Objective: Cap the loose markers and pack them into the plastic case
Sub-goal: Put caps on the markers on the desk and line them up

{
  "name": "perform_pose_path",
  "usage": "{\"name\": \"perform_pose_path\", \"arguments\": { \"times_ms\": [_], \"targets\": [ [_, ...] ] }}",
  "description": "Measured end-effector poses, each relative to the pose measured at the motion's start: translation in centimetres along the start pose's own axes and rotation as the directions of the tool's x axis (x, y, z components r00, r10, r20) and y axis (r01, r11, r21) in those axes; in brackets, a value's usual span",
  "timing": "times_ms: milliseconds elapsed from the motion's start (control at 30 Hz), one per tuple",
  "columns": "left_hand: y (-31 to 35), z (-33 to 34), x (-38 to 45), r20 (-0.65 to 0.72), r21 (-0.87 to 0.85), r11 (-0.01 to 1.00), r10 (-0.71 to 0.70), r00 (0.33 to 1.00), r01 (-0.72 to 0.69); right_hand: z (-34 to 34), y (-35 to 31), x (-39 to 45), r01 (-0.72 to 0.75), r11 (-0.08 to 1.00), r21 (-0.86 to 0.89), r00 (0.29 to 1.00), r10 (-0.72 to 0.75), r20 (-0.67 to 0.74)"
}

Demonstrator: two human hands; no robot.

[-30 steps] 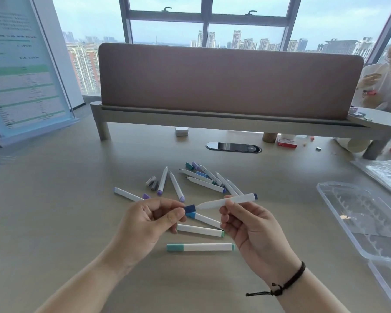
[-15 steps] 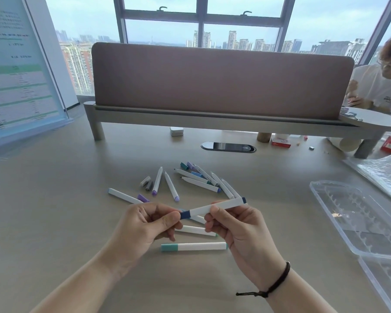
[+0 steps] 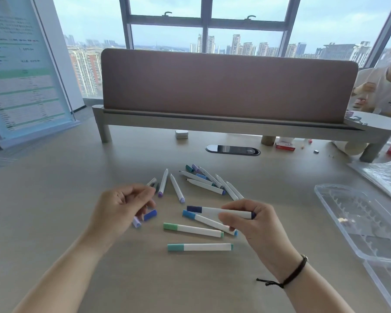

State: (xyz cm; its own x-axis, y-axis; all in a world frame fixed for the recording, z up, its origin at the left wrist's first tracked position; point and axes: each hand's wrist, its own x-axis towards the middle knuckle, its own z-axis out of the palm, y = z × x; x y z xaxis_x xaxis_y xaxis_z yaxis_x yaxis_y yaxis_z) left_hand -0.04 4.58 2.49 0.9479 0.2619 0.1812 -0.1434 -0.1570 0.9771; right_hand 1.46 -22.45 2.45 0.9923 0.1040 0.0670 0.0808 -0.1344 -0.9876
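Hands apart now: right hand [image 3: 255, 224] grip grasping capped dark-blue white-barrel marker [image 3: 217, 210] low over worktop [image 3: 54, 211]; left hand [image 3: 120, 208] curled over loose blue cap [image 3: 150, 215], grip contents unclear; clear plastic case [image 3: 359, 220] open, cut off right

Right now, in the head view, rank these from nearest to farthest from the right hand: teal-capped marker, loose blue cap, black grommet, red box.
1. Teal-capped marker: just below-left of the right hand.
2. Loose blue cap: left, under the left hand.
3. Black grommet: far, centre of the desk.
4. Red box: far, right of the grommet; too close to call between these two.
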Motion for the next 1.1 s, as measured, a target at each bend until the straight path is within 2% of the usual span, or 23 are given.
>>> {"name": "perform_pose_path", "arguments": {
  "times_ms": [67,133,300,400,533,667,733,800,900,1000,1100],
  "targets": [
    [-1.0,-1.7,1.2,-0.116,0.140,0.989,0.067,0.991,-0.050,-0.4,0.6,0.6,0.035,0.988,-0.153,0.996,-0.047,-0.077],
    [-1.9,-2.8,1.9,-0.150,0.253,0.965,0.106,0.983,-0.066,-0.7,1.2,0.8,0.052,0.958,-0.282,0.992,-0.083,-0.097],
    [-2.5,-3.1,1.9,-0.126,0.416,0.908,0.114,0.985,-0.052,-0.2,2.0,1.9,0.068,0.902,-0.425,0.991,-0.112,-0.079],
    [-2.4,-2.9,1.6,-0.034,0.527,0.847,0.096,0.995,-0.063,0.2,2.1,2.9,0.048,0.848,-0.529,0.995,-0.085,-0.046],
    [-2.8,-2.3,1.3,0.090,0.574,0.814,0.041,0.995,-0.085,0.4,2.3,3.5,0.073,0.730,-0.680,0.997,-0.079,0.022],
    [-3.2,-1.7,0.8,0.186,0.648,0.740,0.074,0.980,-0.179,0.4,2.0,3.7,0.137,0.617,-0.775,0.991,-0.080,0.111],
    [-3.4,-1.7,0.8,0.203,0.673,0.711,0.086,0.975,-0.203,0.5,1.3,4.3,0.131,0.633,-0.763,0.991,-0.078,0.106],
    [-3.6,-1.6,0.8,0.209,0.683,0.701,0.080,0.975,-0.204,1.0,0.5,5.6,0.162,0.599,-0.784,0.986,-0.127,0.106],
    [-3.7,-1.7,1.0,0.199,0.697,0.693,0.059,0.978,-0.184,2.1,-0.6,8.0,0.232,0.459,-0.857,0.967,-0.205,0.152],
    [-3.7,-1.8,1.0,0.194,0.719,0.672,0.051,0.980,-0.178,3.3,-0.9,10.0,0.227,0.318,-0.921,0.966,-0.195,0.170],
    [-3.4,-1.8,1.0,0.199,0.739,0.647,0.057,0.978,-0.188,3.8,-0.1,11.3,0.157,0.276,-0.948,0.983,-0.135,0.124]
  ]
}}
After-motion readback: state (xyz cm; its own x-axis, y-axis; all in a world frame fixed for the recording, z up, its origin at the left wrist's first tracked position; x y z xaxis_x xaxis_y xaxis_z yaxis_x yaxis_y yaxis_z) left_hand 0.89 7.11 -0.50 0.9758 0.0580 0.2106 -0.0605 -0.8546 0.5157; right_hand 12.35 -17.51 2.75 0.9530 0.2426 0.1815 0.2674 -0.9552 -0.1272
